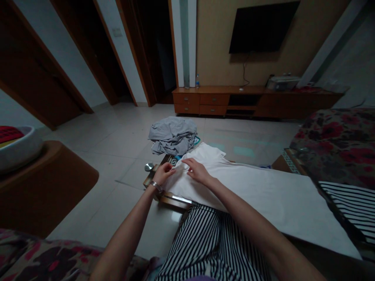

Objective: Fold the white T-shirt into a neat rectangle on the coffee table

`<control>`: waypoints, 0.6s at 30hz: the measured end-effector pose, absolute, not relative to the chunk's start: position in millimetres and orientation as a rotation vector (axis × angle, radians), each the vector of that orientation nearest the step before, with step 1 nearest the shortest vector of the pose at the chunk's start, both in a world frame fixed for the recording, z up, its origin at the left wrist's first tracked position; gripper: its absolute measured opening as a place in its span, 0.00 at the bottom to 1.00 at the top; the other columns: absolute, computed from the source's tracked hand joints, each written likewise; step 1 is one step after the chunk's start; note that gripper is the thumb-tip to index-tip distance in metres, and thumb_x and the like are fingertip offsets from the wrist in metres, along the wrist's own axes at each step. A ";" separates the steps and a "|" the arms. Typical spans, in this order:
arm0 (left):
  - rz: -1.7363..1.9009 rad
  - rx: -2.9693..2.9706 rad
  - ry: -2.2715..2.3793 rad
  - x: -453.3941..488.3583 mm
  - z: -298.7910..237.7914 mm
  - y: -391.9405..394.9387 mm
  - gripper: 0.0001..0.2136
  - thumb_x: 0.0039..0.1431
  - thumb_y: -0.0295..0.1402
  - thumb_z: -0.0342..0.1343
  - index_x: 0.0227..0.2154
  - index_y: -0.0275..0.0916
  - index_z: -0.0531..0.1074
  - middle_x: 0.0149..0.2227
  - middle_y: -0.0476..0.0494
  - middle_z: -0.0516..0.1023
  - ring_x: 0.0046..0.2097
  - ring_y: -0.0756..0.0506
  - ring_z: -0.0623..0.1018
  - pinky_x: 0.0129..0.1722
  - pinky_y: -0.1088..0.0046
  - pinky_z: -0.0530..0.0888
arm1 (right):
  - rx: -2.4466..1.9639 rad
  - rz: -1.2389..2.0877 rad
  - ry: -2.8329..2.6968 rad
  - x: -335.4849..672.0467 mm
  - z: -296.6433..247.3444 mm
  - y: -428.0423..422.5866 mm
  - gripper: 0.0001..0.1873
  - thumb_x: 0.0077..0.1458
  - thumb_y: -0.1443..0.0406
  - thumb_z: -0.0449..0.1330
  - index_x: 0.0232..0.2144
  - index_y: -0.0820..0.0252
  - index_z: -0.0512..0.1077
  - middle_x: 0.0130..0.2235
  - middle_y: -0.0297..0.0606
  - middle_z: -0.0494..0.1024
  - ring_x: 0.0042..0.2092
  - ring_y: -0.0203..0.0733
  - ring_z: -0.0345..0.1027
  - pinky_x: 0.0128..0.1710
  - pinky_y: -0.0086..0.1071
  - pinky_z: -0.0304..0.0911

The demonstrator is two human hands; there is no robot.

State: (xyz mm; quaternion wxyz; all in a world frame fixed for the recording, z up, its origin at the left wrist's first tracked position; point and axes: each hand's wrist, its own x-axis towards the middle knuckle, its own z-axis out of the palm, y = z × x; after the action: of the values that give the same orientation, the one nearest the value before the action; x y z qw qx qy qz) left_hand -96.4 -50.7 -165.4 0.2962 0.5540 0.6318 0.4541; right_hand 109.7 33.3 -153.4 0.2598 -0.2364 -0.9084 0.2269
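Long smooth white cloth [260, 187] spread along low brown wood-edged desk [172, 201], long axis running rightward from both grips. Left grip [163, 174] nearer left end, curled, pinch unclear; right grip [199, 171], fingers loosely parted, farther in along cloth.

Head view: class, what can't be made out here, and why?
All in the head view:
Low wood-edged table: mostly hidden by smooth white cloth.
Crumpled grey fabric heap: full shape hidden by its folds.
Round white bowl: left side cut off by the picture's edge.
Left hand and right hand: fingertips too small and dim to tell their grip.
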 end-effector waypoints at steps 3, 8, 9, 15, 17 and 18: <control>1.309 1.294 1.534 -108.6 -169.5 -48.8 0.14 0.43 0.40 0.63 0.28 0.35 0.69 0.28 0.51 0.71 0.32 0.50 0.71 0.33 0.76 0.67 | -0.633 0.589 -2.574 51.6 -147.0 40.6 0.19 0.49 0.71 0.56 0.45 0.57 0.71 0.45 0.40 0.73 0.43 0.42 0.67 0.41 0.30 0.61; 1.477 1.022 1.492 -129.6 -178.3 -48.4 0.17 0.48 0.46 0.59 0.30 0.35 0.70 0.32 0.47 0.74 0.35 0.49 0.74 0.37 0.72 0.71 | -0.639 0.600 -2.581 29.0 -160.3 50.5 0.10 0.49 0.72 0.54 0.31 0.59 0.73 0.35 0.38 0.74 0.38 0.41 0.66 0.37 0.29 0.59; 1.518 0.969 1.475 -132.6 -179.7 -48.2 0.18 0.48 0.47 0.59 0.31 0.35 0.70 0.34 0.46 0.75 0.37 0.48 0.75 0.38 0.72 0.72 | -0.619 0.624 -2.544 30.0 -164.6 51.0 0.10 0.48 0.73 0.53 0.31 0.59 0.73 0.35 0.37 0.73 0.38 0.40 0.66 0.37 0.28 0.59; 1.391 1.022 1.632 -140.9 -192.4 -47.2 0.19 0.48 0.42 0.60 0.40 0.37 0.69 0.41 0.42 0.74 0.40 0.46 0.75 0.34 0.71 0.73 | -0.530 0.744 -2.335 26.0 -184.0 48.1 0.10 0.46 0.75 0.51 0.26 0.59 0.68 0.33 0.35 0.68 0.37 0.37 0.62 0.36 0.27 0.57; 1.352 1.166 1.802 -142.8 -197.2 -47.5 0.18 0.43 0.34 0.62 0.39 0.36 0.70 0.39 0.42 0.74 0.39 0.45 0.74 0.37 0.67 0.73 | -0.499 0.774 -2.319 20.9 -186.5 48.3 0.10 0.44 0.76 0.50 0.25 0.59 0.66 0.31 0.34 0.67 0.36 0.37 0.61 0.36 0.27 0.56; 1.364 1.219 1.888 -143.6 -198.6 -47.2 0.16 0.42 0.30 0.62 0.37 0.36 0.71 0.38 0.43 0.73 0.39 0.44 0.74 0.40 0.65 0.72 | -0.488 0.789 -2.313 18.9 -187.3 48.9 0.10 0.43 0.77 0.50 0.24 0.59 0.66 0.30 0.34 0.66 0.35 0.37 0.61 0.36 0.27 0.56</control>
State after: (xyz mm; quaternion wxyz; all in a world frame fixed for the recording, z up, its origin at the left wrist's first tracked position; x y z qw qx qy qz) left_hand -143.6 -47.2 -198.6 0.2536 0.4484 0.6946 0.5021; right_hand 18.9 48.9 -187.3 0.3191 -0.1855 -0.8796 0.3002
